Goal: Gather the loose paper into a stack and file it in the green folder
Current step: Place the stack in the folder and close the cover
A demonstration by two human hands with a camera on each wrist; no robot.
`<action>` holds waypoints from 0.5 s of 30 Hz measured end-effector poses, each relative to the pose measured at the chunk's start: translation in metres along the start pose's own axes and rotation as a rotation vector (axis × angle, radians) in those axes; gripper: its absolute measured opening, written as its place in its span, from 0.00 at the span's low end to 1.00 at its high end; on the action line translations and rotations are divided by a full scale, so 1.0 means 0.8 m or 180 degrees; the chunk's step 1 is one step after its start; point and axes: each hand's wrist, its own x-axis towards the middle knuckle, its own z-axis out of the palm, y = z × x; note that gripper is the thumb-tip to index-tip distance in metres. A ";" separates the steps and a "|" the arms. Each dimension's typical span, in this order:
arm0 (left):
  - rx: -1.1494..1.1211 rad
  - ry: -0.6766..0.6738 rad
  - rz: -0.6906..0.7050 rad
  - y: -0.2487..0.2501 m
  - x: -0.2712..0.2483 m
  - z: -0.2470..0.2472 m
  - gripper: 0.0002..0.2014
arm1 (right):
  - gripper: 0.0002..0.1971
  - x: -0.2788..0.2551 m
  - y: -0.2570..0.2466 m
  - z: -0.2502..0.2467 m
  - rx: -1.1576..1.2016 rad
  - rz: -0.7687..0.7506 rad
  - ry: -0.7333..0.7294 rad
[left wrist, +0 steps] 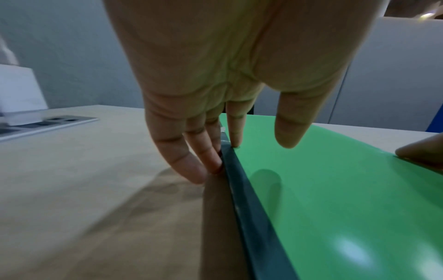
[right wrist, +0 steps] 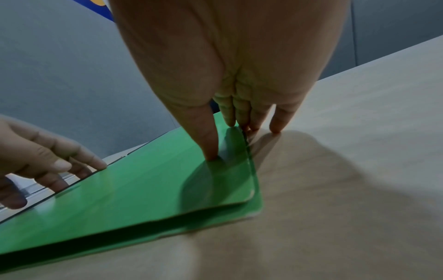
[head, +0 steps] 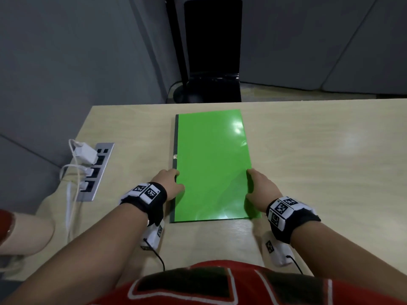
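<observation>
My left hand (head: 168,181) and right hand (head: 259,187), fingers straight, press the green folder (head: 211,164) at mid-frame; its near corner gapes, so paper could slip out.

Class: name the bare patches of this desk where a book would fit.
Bare patch: wooden desk right of glossy green folder. Narrower strip between folder and grey socket strip. Crowded: left edge with white chargers, cables.

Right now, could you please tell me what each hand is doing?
Left hand: open, fingers at the folder's spine edge.
Right hand: open, thumb pressing the cover.
</observation>
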 end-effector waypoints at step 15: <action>-0.0139 0.0134 0.0055 -0.072 0.020 -0.019 0.31 | 0.40 0.009 -0.058 0.036 -0.0414 0.0034 0.0039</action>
